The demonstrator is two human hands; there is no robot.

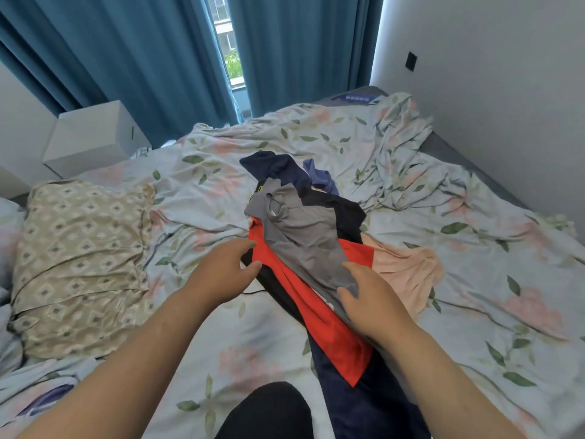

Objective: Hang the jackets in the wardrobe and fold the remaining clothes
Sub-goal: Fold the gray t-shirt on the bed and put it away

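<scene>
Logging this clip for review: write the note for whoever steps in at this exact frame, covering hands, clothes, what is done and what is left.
Left hand: open, fingers touching the red garment at the pile's left edge.
Right hand: open, fingers resting on the grey shirt, no clear grip.
Clothes: one loose heap mid-bed on the floral sheet; grey on top, red beneath, dark navy pieces behind and underneath, a pink garment to the right.
Done: nothing visibly folded or hung.
Left: sort out jackets, hang them, fold the rest. No wardrobe in view.
</scene>
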